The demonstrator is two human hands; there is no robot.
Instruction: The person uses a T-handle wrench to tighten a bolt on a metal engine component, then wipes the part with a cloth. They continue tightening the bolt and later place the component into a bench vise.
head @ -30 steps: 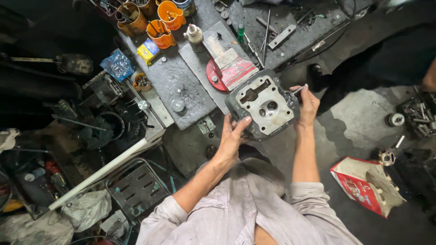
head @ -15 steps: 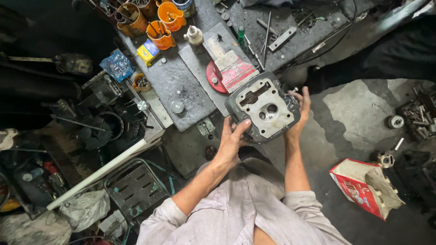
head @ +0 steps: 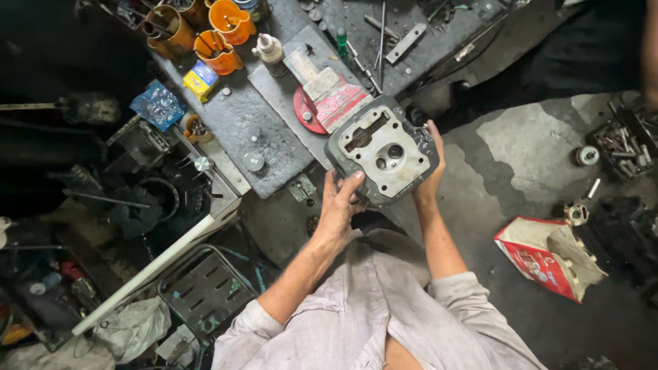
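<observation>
Both hands are gripping a grey metal engine part [head: 384,152] between them: left hand [head: 340,204] clasping its near corner, right hand [head: 430,171] its right edge.

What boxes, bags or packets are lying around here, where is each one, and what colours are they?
Red and white bag: on the floor right of the right hand, crumpled and torn open.
Small yellow and blue box: on the grey workbench, below the orange cups.
Blue crinkled packet: at the bench's left edge.
Red and white flat pack: on the bench, just behind the metal engine part held in both hands.
</observation>
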